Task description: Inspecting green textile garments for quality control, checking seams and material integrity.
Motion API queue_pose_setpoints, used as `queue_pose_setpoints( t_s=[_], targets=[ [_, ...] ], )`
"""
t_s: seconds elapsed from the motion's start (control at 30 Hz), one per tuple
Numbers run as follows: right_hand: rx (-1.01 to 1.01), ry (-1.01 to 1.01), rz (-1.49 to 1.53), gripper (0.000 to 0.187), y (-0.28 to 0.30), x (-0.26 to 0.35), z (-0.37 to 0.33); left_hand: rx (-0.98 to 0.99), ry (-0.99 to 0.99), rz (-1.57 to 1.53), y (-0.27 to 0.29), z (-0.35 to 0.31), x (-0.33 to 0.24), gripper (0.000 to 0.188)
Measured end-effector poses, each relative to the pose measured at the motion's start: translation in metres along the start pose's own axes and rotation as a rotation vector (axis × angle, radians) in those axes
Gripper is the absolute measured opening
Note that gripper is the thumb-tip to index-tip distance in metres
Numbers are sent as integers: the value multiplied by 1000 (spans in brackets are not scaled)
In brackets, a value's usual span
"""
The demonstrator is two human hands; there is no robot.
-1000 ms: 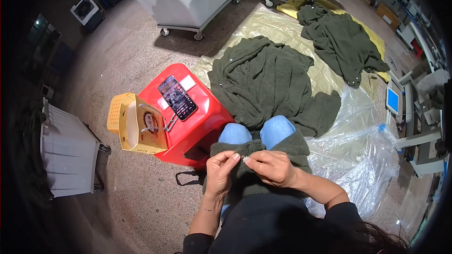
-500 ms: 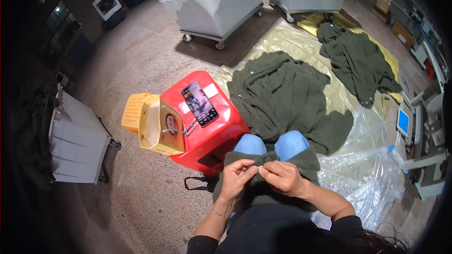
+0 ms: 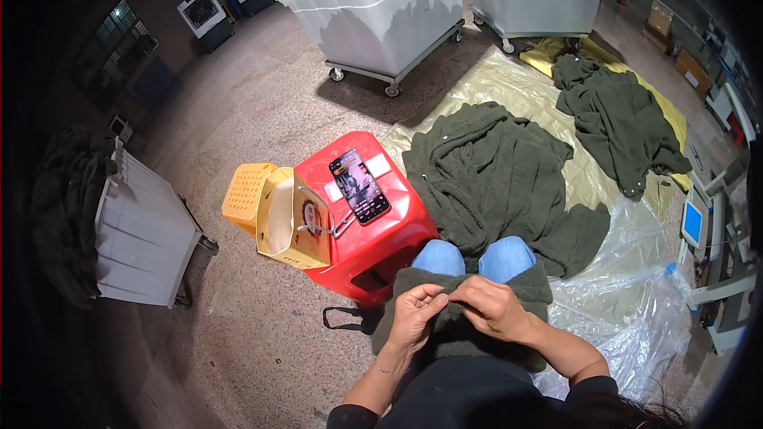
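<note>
Across my lap lies a dark green fleece garment [image 3: 520,290], covering part of my jeans. My left hand [image 3: 415,316] is closed in a pinch at the fabric's upper edge, between my knees. Beside it, fingertips nearly touching, my right hand [image 3: 491,307] pinches too, its knuckles upward. Whatever small thing sits between the right fingertips is hidden. Just beyond my knees, a heap of the same dark green fleece [image 3: 485,175] lies on plastic sheeting [image 3: 477,83].
Left of my knees stands a red stool [image 3: 405,210] bearing a phone [image 3: 360,187] and a yellow paper bag [image 3: 294,226]. A yellow basket [image 3: 248,195] adjoins it. Wheeled white bins [image 3: 381,24] stand ahead, another bin [image 3: 143,230] at left. More green fleece [image 3: 620,123] lies at far right.
The whole view has shifted, so the scene sits slightly lower and further right. A small pale thing seen between my fingertips before is now hidden. Both hands stay pinched together at the fleece.
</note>
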State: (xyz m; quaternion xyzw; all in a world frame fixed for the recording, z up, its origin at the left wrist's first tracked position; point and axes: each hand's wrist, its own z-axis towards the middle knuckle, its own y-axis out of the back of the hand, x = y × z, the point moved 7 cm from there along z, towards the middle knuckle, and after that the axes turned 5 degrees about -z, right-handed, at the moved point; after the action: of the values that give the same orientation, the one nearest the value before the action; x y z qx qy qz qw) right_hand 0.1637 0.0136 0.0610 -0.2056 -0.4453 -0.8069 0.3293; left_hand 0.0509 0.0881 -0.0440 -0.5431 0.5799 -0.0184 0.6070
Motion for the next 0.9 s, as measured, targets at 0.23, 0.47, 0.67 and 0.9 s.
queue_pose_setpoints(
  t_s=[0.23, 0.47, 0.67, 0.9],
  targets=[
    [-91, 214, -265, 25, -2, 14, -14, -10, 57, -47, -5, -2, 1, 10],
    [-47, 233, -321, 22, -8, 13, -15, -4, 84, 5, -4, -2, 0, 11],
    [65, -114, 155, 25, -8, -21, -7, 18, -74, 153, 2, -4, -6, 16],
    [326, -290, 174, 14, -16, -32, -5, 17, -225, 500, -10, -8, -19, 12]
  ],
)
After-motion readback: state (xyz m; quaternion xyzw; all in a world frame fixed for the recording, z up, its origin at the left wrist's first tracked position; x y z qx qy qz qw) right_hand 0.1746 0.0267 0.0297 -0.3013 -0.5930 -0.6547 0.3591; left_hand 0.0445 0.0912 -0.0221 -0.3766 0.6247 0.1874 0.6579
